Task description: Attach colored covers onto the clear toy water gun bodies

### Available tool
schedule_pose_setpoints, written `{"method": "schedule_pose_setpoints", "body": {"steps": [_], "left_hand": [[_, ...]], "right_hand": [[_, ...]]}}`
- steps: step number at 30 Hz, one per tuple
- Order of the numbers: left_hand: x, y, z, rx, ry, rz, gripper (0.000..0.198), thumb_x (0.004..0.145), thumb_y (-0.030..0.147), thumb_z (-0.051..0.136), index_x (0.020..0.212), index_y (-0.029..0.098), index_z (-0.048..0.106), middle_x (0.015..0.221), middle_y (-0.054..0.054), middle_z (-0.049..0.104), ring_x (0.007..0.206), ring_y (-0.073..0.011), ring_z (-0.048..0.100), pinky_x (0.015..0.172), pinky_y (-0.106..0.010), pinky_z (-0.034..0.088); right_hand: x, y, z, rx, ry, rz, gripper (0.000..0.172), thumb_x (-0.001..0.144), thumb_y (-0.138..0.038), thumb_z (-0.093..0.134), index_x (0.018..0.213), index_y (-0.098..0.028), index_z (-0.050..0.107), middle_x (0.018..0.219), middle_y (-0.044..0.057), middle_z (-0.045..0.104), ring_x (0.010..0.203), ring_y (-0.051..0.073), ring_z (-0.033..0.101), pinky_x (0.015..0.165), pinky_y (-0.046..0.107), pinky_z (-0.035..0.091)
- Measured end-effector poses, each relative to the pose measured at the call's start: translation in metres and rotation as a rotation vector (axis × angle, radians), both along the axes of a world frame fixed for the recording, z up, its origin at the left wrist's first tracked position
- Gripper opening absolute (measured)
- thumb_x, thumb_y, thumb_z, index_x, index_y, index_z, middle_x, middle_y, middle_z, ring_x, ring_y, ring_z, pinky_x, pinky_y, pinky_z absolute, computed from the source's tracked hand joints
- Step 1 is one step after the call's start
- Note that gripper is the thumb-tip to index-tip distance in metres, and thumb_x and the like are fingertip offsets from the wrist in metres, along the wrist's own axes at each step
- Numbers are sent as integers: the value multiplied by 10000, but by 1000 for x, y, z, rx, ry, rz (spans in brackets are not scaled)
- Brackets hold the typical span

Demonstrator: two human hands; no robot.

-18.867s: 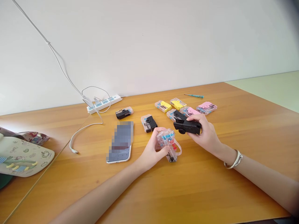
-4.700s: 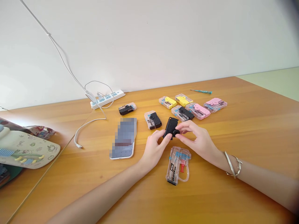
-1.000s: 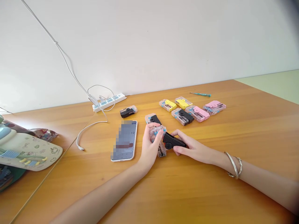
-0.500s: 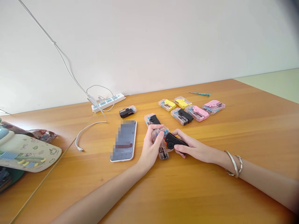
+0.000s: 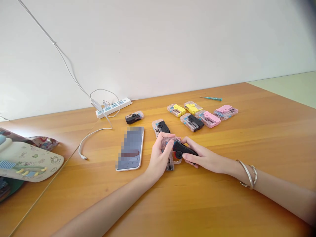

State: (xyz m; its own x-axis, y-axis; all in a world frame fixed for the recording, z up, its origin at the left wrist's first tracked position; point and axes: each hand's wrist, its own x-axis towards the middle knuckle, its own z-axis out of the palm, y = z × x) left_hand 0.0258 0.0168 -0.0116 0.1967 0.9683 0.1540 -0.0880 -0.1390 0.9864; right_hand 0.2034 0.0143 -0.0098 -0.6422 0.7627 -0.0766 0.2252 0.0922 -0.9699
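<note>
Between my hands is a folding toy pistol (image 5: 184, 151) with a clear plastic body and a black swing-out handle, its handle turned out at an angle. My left hand (image 5: 157, 158) is closed on the clear body, thumb on top. Around the black handle my right hand (image 5: 206, 157) is closed, with the thumb near the round pivot. My left fingers hide part of the clear body. Just behind my left hand lies another clear and black folding toy pistol (image 5: 163, 127), folded flat on the table.
Several folded toy pistols lie further back: yellow (image 5: 178, 110), pink (image 5: 209, 118) and black (image 5: 133, 117). A small screwdriver (image 5: 211, 98) is near the wall. Left of my hands lies a phone (image 5: 140, 154). Beyond are a power strip (image 5: 115, 108), a white cable (image 5: 85, 141) and a patterned bottle (image 5: 41, 161).
The toy pistol has tilted slightly in my hands, and the lower end of its clear body has swung a little to the left. Both hands keep their hold.
</note>
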Motion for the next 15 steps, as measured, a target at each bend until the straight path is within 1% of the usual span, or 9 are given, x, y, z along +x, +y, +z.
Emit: {"method": "schedule_pose_setpoints", "body": {"steps": [3, 8, 15], "left_hand": [[0, 0, 0, 4, 11, 9, 139, 871, 321, 494, 939, 200, 492, 976, -56, 665, 930, -179, 633, 804, -301, 486], [0, -1, 0, 19, -7, -1, 121, 876, 308, 495, 934, 201, 491, 994, -52, 663, 952, -172, 628, 806, -284, 478], [0, -1, 1, 10, -28, -36, 134, 875, 323, 499, 929, 201, 496, 1016, -63, 665, 1001, -187, 615, 821, -291, 474]], "right_hand": [[-1, 0, 0, -8, -13, -7, 301, 900, -458, 421, 1094, -232, 376, 797, -19, 461, 579, 79, 412, 521, 212, 403], [-1, 0, 2, -10, -21, 0, 275, 904, -447, 422, 1077, -236, 384, 792, -26, 450, 579, 73, 405, 517, 201, 390], [-2, 0, 3, -6, -55, -21, 310, 901, -436, 430, 1131, -237, 369, 773, -31, 431, 548, 73, 414, 480, 199, 397]]}}
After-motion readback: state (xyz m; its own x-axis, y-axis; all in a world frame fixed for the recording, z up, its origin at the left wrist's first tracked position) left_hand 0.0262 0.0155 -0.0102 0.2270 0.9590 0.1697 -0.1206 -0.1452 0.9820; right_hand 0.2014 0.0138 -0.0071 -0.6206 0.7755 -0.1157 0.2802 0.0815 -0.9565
